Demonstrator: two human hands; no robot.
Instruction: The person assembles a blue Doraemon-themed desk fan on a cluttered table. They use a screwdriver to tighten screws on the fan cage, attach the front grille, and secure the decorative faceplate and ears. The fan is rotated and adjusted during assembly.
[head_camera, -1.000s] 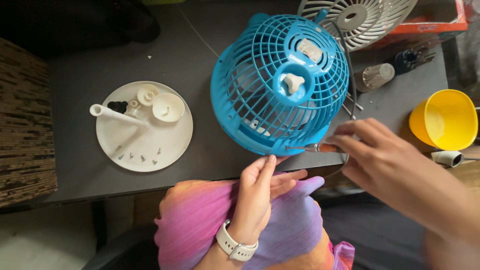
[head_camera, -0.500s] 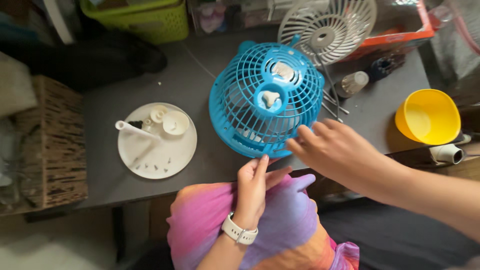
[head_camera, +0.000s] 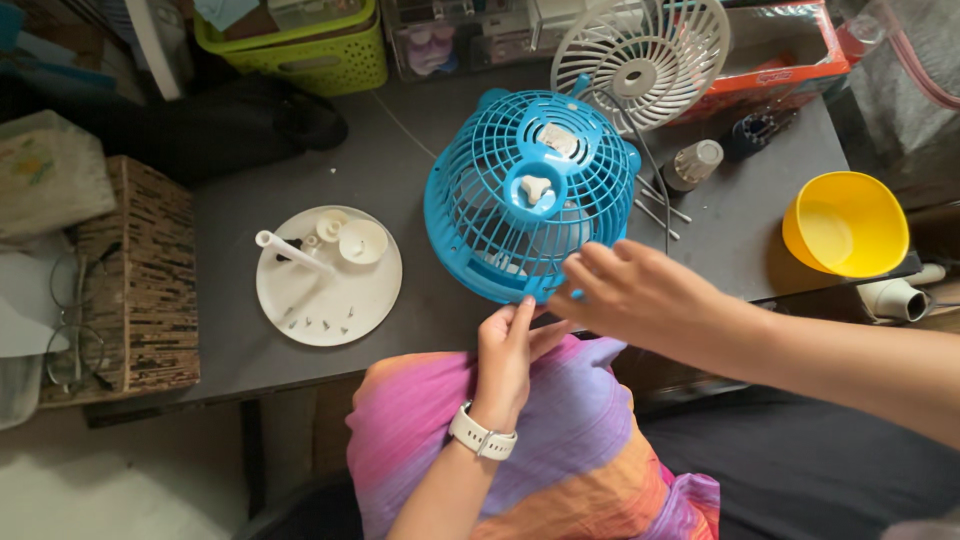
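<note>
A dark grey table (head_camera: 400, 150) fills the middle of the frame, and on it, just above centre, sits a blue plastic fan cage (head_camera: 525, 195), domed side up, with a small white knob (head_camera: 536, 186) at its hub. At the top of the frame, right of centre, a white fan grille (head_camera: 640, 55) leans against an orange-red box (head_camera: 815, 55), partly behind the blue cage. A green basket (head_camera: 300, 45) stands at the upper left, and a woven brown box (head_camera: 140, 275) sits at the left edge. Left of the cage, well apart from it, lies a round white plate (head_camera: 375, 300) holding white plastic parts and a row of small screws (head_camera: 325, 322). A yellow bowl (head_camera: 845, 222) rests at the right of the table. The right hand (head_camera: 640, 295) comes in from the lower right, fingers curled against the lower rim of the cage; whether they pinch something there cannot be told. The left hand (head_camera: 505, 365), with a white watch (head_camera: 480, 437) on its wrist, rises from the lap at lower centre, fingers straight and loosely together, their tips touching the cage's bottom edge just beside the right hand.
</note>
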